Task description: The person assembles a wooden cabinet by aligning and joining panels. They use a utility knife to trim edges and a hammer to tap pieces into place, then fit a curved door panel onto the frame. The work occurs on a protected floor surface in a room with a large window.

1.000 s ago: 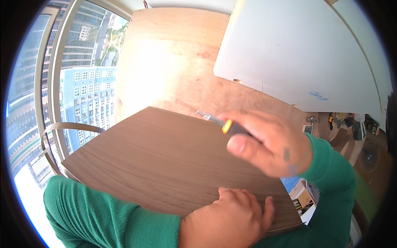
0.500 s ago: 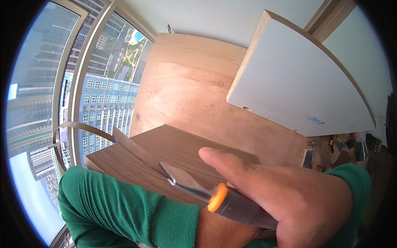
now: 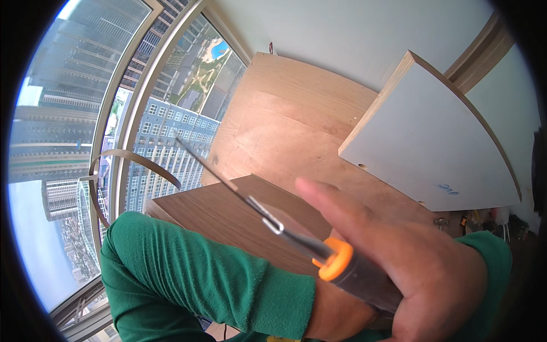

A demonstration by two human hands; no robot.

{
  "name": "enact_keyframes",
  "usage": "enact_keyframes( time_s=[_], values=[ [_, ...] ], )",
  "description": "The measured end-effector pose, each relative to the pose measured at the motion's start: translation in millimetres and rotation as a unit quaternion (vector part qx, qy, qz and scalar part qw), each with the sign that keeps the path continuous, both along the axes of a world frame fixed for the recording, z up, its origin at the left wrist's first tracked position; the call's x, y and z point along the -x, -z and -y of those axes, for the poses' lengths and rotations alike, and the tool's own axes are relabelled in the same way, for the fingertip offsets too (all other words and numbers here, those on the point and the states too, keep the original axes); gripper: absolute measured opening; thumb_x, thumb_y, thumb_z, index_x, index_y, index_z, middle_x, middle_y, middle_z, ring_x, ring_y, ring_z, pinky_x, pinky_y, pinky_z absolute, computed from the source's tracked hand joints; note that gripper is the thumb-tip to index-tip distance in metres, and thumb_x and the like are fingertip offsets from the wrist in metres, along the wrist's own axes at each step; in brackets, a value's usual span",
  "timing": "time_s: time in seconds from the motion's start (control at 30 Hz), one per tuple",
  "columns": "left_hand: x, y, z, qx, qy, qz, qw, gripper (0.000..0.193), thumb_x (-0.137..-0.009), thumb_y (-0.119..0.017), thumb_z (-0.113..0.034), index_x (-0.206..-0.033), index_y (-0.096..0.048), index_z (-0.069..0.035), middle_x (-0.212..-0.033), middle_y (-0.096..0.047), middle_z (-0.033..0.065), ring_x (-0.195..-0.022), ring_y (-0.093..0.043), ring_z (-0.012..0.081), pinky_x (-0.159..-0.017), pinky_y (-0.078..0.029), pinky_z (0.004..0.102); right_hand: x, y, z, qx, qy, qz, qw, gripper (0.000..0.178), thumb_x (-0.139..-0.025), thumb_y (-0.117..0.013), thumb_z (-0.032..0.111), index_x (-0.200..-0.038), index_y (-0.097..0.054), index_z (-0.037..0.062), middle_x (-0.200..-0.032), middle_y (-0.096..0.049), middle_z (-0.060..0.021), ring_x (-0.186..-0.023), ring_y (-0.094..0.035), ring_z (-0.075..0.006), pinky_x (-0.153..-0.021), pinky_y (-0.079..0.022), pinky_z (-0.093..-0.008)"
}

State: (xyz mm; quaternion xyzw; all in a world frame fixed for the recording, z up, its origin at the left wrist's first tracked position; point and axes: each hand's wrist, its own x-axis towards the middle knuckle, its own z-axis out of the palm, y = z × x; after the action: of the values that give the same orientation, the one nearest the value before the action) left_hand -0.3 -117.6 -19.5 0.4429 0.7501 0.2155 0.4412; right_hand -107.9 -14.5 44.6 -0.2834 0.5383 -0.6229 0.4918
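My right hand [image 3: 421, 268] is wrapped round the black handle of what looks like a chisel [image 3: 362, 279] with an orange collar. Its thumb stretches forward along the tool. The long thin blade, seen nearly edge-on, points up and left above a brown wood-grain board [image 3: 228, 208]. From the left, my green-sleeved left forearm crosses low in the picture, and the wrist of my left hand [image 3: 342, 310] passes beneath the handle. The left fingers are hidden behind my right hand and the tool. Left of the board, a thin brown strip [image 3: 137, 157] curls in a loop.
A large plywood panel [image 3: 285, 125] lies beyond the board. On the right, a white panel [image 3: 427, 137] with wooden edges stands over it. Tall windows [image 3: 134, 131] line the left. A hammer [image 3: 440, 222] and other tools lie at the far right.
The view has tilted, and the surroundings have shifted right in it. The blade points more steeply upward, and its tip now appears above the end of the curled strip.
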Motion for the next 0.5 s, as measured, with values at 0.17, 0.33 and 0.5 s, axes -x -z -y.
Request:
enact_keyframes(
  time_s=[0.17,0.33,0.5],
  values=[
    [-2.6,-0.9,0.1,0.008,-0.014,0.016,1.000,0.047,-0.091,-0.063,-0.033,-0.132,-0.069,-0.011,-0.107,-0.076,0.0127,-0.095,-0.073,0.0321,-0.086,-0.056,0.0462,-0.9,-1.7,4.1,-0.001,-0.020,0.008,1.000,0.060,-0.087,-0.074,0.027,-0.133,-0.052,-0.0041,-0.102,-0.059,-0.0124,-0.090,-0.058,-0.0198,-0.078,-0.050,-0.0327],
    [0.4,1.3,-6.4,0.020,-0.027,0.042,0.999,0.048,-0.091,-0.064,-0.035,-0.133,-0.069,-0.011,-0.109,-0.076,0.0122,-0.097,-0.074,0.0323,-0.088,-0.055,0.0468,-9.0,-2.0,2.2,0.028,0.012,0.012,0.999,0.051,-0.091,-0.071,0.024,-0.130,-0.054,-0.0044,-0.092,-0.057,-0.0076,-0.081,-0.056,-0.0140,-0.071,-0.049,-0.0288],
    [0.2,-1.6,-22.4,0.024,-0.030,0.108,0.993,0.048,-0.092,-0.064,-0.036,-0.133,-0.069,-0.012,-0.111,-0.077,0.0117,-0.099,-0.074,0.0325,-0.089,-0.055,0.0474,12.3,31.1,5.8,-0.088,0.147,-0.029,0.985,0.042,-0.096,-0.067,0.022,-0.126,-0.055,-0.0047,-0.082,-0.056,-0.0028,-0.071,-0.055,-0.0082,-0.063,-0.048,-0.0249]
  ],
)
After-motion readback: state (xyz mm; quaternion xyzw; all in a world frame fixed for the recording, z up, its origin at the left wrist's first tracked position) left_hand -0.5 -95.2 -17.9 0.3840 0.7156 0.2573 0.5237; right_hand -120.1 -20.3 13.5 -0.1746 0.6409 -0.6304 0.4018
